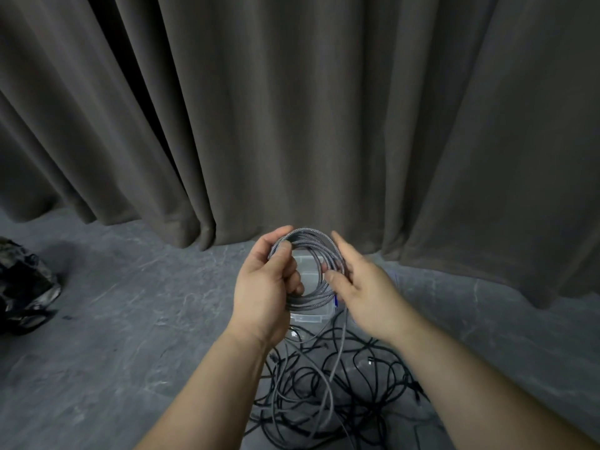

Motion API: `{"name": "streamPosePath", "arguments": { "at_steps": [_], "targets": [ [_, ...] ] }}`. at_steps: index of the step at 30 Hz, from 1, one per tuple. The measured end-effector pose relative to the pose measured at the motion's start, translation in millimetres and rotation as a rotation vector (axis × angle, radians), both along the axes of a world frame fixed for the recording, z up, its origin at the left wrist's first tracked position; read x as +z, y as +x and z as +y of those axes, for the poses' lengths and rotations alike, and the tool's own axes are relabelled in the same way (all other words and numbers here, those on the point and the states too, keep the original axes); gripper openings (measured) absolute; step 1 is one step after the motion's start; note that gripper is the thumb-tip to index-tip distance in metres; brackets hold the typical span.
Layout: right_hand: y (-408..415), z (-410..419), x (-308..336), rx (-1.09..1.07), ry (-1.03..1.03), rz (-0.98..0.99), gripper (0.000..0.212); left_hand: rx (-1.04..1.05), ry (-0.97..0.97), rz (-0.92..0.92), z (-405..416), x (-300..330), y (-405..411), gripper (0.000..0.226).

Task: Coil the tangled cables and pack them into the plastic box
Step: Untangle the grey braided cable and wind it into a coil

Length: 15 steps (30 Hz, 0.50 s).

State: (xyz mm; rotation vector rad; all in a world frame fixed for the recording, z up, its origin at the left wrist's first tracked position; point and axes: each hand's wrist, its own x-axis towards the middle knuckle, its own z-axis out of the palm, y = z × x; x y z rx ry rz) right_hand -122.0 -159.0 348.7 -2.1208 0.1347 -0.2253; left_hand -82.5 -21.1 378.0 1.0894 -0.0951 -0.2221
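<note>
**Grey cable coiled in hand above the box**

Head view: the left hand [264,284] grips a coil of grey braided cable [308,254], thumb pressed over the loops and fingers curled round them from behind. The right hand [363,287] lies against the coil's right side, fingers straight and slightly spread, thumb touching the strands. The cable's loose tail hangs down from the coil into a tangle of black cables [341,384] on the grey floor [130,319]. A clear plastic box [308,315] sits on the floor just behind the tangle, partly hidden by the hands. Dark curtains [292,108] hang behind; a dark crumpled bag [26,287] lies far left.
</note>
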Motion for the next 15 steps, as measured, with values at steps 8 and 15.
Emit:
{"name": "streamPosePath", "arguments": {
  "at_steps": [8, 15],
  "targets": [
    [-9.7, 7.3, 5.8, -0.132, -0.272, -0.228, 0.075, 0.043, -0.072, 0.082, -7.6, 0.4, 0.2, 0.016],
    [-10.2, 10.6, 12.5, 0.051, -0.470, -0.188, 0.075, 0.049, -0.028, 0.058, -5.5, 1.7, -1.7, 0.015]
  ]
}}
